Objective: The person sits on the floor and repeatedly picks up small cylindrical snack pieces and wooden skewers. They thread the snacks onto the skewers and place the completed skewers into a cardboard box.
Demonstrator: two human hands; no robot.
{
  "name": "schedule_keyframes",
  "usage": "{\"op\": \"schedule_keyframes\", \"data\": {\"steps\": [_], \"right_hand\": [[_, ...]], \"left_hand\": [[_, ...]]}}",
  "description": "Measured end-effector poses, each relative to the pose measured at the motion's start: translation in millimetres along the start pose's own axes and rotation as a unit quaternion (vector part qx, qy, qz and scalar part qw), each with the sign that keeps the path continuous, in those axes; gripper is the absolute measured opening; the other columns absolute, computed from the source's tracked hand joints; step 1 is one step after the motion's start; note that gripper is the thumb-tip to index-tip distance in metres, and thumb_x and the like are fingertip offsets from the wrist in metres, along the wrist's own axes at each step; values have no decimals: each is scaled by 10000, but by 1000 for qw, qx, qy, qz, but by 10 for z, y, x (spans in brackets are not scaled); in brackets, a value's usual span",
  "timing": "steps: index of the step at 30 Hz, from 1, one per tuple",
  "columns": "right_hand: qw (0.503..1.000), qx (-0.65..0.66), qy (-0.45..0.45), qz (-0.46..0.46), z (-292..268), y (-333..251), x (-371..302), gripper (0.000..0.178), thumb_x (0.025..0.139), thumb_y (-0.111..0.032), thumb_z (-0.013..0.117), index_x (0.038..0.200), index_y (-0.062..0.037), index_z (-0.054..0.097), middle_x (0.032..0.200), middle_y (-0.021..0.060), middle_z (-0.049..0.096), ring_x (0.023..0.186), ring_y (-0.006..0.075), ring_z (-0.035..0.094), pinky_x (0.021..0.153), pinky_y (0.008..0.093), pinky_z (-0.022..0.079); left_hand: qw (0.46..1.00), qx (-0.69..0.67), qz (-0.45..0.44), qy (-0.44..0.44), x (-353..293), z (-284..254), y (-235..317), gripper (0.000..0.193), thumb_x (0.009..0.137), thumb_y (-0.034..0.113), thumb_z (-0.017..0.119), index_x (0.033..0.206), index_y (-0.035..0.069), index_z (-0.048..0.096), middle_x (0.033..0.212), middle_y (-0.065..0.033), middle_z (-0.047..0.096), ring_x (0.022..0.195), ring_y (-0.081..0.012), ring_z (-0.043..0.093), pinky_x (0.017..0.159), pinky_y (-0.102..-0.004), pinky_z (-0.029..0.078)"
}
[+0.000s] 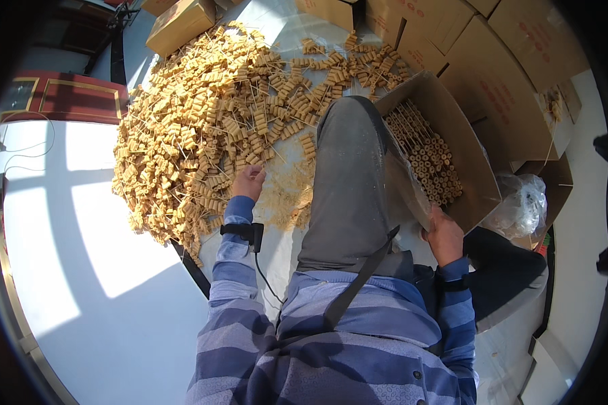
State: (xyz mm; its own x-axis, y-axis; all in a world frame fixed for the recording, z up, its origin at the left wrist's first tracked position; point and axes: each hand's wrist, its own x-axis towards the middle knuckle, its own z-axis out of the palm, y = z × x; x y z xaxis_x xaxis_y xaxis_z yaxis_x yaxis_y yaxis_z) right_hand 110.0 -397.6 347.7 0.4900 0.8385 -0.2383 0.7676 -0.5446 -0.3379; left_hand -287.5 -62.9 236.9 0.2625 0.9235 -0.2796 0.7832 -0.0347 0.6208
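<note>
A large heap of tan, ribbed rolls on thin sticks [189, 128] spreads over the floor ahead and to the left. My left hand [249, 182] is at the heap's near right edge with its fingers curled together; whatever they may hold is too small to make out. On the right, my right hand [444, 235] grips the near corner of an open cardboard box [476, 165], its thumb on the wall. The box tilts beside my raised knee. Inside it, skewered rolls [429, 158] lie packed in rows, the nearer ones showing their round, hollow ends.
Crumbs [287, 199] lie between the heap and my leg [348, 182]. Cardboard cartons [500, 88] stand stacked at the far right, with a clear plastic bag [522, 206] below them. Another carton [180, 27] borders the heap's far side. A sunlit white surface [67, 256] is at left.
</note>
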Motion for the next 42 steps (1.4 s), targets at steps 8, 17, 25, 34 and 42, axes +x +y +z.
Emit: {"op": "schedule_keyframes", "data": {"steps": [8, 17, 25, 34, 42], "right_hand": [[997, -37, -67, 5, -48, -104, 60, 370, 981, -135, 515, 1338, -61, 581, 1141, 222, 667, 1008, 427, 643, 848, 493, 526], [993, -81, -88, 11, -144, -218, 182, 311, 955, -77, 575, 1261, -36, 618, 1038, 243, 680, 920, 425, 666, 780, 480, 543], [993, -84, -87, -17, -209, -255, 281, 294, 952, -73, 609, 1236, 1, 625, 1051, 251, 693, 919, 424, 682, 788, 468, 559], [990, -87, -107, -30, -222, -247, 321, 287, 946, -78, 618, 1224, -8, 629, 967, 232, 689, 840, 409, 674, 722, 463, 546], [992, -66, -110, -12, -196, -193, 283, 303, 939, -73, 623, 1238, -23, 622, 959, 216, 688, 834, 397, 669, 720, 467, 547]], "left_hand": [[955, -188, -227, -39, -162, 1290, -982, 320, 897, 342, 708, 1058, 66, 731, 881, -94, 737, 743, -201, 713, 699, -345, 573], [962, 58, -218, -152, 710, 2269, -266, 368, 895, 374, 646, 1052, 52, 732, 1092, -220, 716, 1059, -403, 669, 905, -489, 541], [937, -104, -304, -137, 744, 2475, -386, 241, 939, 268, 605, 990, 55, 705, 937, -217, 724, 814, -325, 727, 696, -458, 569], [847, -479, -231, 0, 1214, 2296, 110, 302, 1003, 214, 598, 1184, -8, 502, 791, -119, 639, 513, -159, 574, 450, -298, 486], [889, -266, -367, -57, 2108, 2582, 533, 403, 926, 313, 682, 756, -46, 610, 615, -134, 638, 438, -214, 597, 406, -340, 483]]}}
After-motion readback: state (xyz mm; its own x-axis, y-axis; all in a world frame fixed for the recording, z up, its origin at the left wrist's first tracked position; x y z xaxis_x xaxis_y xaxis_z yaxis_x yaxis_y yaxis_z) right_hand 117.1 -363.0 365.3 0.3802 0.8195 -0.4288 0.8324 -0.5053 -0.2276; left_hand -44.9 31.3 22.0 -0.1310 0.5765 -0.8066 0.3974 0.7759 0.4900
